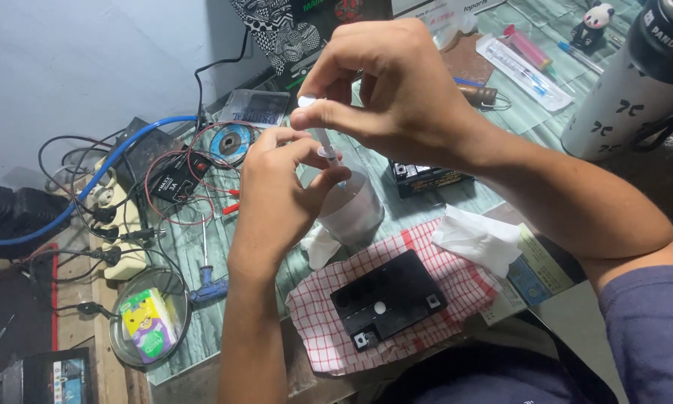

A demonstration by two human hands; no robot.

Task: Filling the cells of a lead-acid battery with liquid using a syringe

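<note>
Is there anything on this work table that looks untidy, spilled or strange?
No spill shows. The tangle of cables around the power strip at the left is messy, and crumpled tissue lies on the red checked cloth beside the black battery. Both hands hold a syringe over a clear cup.

Above a clear cup (pixel 351 209), the left hand (pixel 280 191) grips a syringe (pixel 323 142) barrel while the right hand (pixel 385 82) pinches its plunger top, and nearer lies a black battery (pixel 387 298) on a red-checked cloth (pixel 317 329), crumpled tissue (pixel 477 238) to its right.
</note>
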